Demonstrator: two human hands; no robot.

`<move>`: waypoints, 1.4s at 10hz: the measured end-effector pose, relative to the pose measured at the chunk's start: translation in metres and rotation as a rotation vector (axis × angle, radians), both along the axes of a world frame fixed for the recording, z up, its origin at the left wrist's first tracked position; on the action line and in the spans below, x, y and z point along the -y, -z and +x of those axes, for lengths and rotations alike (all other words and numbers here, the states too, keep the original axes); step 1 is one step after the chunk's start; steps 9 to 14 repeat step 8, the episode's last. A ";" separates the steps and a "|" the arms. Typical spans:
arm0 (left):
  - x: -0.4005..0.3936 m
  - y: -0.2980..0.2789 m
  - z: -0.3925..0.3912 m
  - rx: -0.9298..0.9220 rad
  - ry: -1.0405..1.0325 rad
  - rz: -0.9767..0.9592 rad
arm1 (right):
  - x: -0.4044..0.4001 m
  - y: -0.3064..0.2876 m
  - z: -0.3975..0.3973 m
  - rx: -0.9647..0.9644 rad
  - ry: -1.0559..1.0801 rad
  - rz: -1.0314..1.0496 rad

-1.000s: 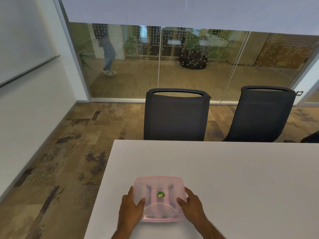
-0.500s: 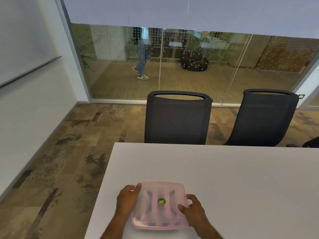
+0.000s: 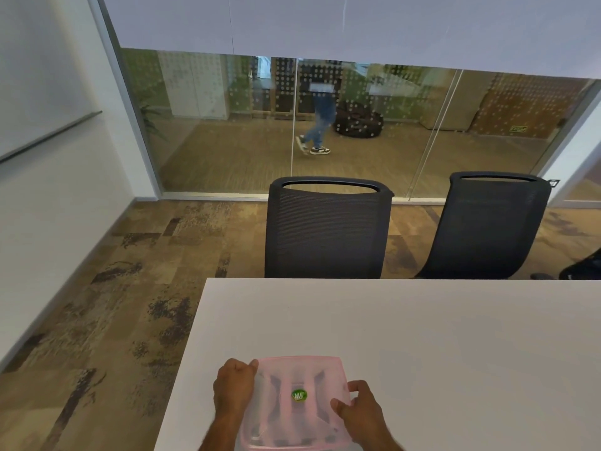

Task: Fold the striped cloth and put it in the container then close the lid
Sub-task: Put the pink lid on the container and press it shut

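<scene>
A pink translucent container [image 3: 297, 405] with its lid on sits near the front edge of the white table [image 3: 406, 336]. A round green sticker [image 3: 299, 395] marks the lid's middle. My left hand [image 3: 234, 387] grips the container's far left corner, fingers curled over the rim. On the right side, my right hand [image 3: 359, 410] holds the edge with the thumb pressed on the lid. Dark stripes show faintly through the lid; the cloth itself is not clearly visible.
Two dark mesh office chairs [image 3: 327, 227] [image 3: 487, 222] stand at the table's far edge. Behind them a glass wall [image 3: 325, 125] shows a person walking [image 3: 320, 125] in the hallway. The table's left edge drops to patterned carpet [image 3: 113, 304].
My left hand slid from the lid's near left side to its far left corner. My right hand stayed on the right edge. The view tilted up slightly, and the person outside walked right.
</scene>
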State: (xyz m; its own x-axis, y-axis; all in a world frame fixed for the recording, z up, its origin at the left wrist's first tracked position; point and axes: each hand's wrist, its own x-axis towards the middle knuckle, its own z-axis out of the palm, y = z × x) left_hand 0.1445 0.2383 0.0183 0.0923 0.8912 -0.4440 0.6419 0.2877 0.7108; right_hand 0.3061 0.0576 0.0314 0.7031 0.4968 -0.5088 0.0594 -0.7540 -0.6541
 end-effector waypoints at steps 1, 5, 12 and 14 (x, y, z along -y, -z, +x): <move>0.006 -0.004 -0.007 0.084 -0.014 0.022 | -0.001 0.002 0.000 0.002 0.002 -0.006; 0.029 -0.008 -0.048 0.203 0.437 -0.090 | 0.000 -0.001 -0.005 0.015 0.034 0.037; 0.039 -0.042 -0.046 0.005 0.560 0.042 | 0.002 -0.008 0.000 0.126 -0.083 -0.090; 0.039 -0.042 -0.046 0.005 0.560 0.042 | 0.002 -0.008 0.000 0.126 -0.083 -0.090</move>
